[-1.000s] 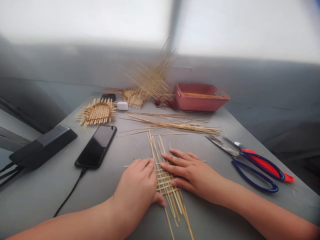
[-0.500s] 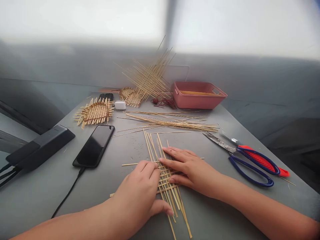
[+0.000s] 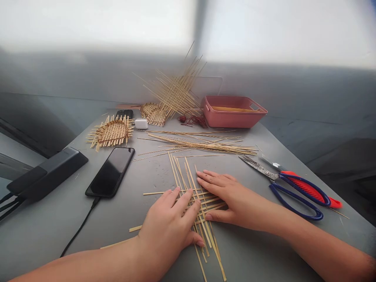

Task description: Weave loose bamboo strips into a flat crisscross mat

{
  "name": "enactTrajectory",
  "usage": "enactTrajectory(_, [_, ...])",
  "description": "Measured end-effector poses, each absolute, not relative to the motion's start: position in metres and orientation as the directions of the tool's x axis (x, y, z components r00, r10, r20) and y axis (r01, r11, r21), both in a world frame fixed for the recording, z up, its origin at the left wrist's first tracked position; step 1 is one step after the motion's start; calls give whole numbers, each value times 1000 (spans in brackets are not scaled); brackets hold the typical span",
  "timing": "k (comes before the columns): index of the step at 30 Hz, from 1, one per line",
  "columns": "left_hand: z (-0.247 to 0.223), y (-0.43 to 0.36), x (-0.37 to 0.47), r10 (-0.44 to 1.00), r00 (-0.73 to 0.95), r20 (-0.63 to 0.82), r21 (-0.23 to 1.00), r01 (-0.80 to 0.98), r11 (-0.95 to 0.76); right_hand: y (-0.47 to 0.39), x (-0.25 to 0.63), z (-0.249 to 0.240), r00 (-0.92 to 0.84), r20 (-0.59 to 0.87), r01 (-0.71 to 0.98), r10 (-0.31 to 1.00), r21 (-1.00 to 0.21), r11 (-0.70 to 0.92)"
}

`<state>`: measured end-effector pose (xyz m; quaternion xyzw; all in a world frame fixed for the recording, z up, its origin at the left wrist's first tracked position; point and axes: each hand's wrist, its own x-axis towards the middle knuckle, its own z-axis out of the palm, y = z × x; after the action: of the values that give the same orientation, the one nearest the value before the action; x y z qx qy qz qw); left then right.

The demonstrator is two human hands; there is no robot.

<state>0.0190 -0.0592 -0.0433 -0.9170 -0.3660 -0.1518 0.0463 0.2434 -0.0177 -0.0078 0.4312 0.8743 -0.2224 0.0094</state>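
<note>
A loosely woven lattice of pale strips [image 3: 202,209] lies flat on the grey table, its long ends pointing away from and toward me. My left hand [image 3: 173,223] rests over its left side with fingers spread and fingertips on the strips; the palm hides part of the weave. On the right edge lies my right hand [image 3: 225,196], palm down, its fingers stretched out and thumb apart, touching the crosswise strips. Neither hand grips anything. Beyond the lattice is a bundle of loose strips [image 3: 202,144].
Scissors [image 3: 274,178] and a red-handled cutter [image 3: 308,188] lie right. Left are a phone [image 3: 111,172], a black device [image 3: 48,172] and a woven piece [image 3: 113,132]. Behind stand a pink basket [image 3: 232,119], a white case [image 3: 141,123] and a large upright lattice [image 3: 176,94].
My left hand's fingers have spread and lifted from their bunched position on the strips. My right hand has slid slightly right, uncovering more of the weave.
</note>
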Motion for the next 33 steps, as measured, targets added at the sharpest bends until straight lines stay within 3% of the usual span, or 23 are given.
enactTrajectory(24, [-41,-59,20,702,640,313,73,721,-689,-14,240,-11,-660,-182,731,729,-380,567])
enactTrajectory(30, [-44,-59,20,675,673,302,41,698,-715,-16,233,-9,-743,70,601,666,-368,709])
enactTrajectory(33, [-47,-60,20,660,670,341,14,698,-716,-12,225,-16,-787,198,524,585,-287,802])
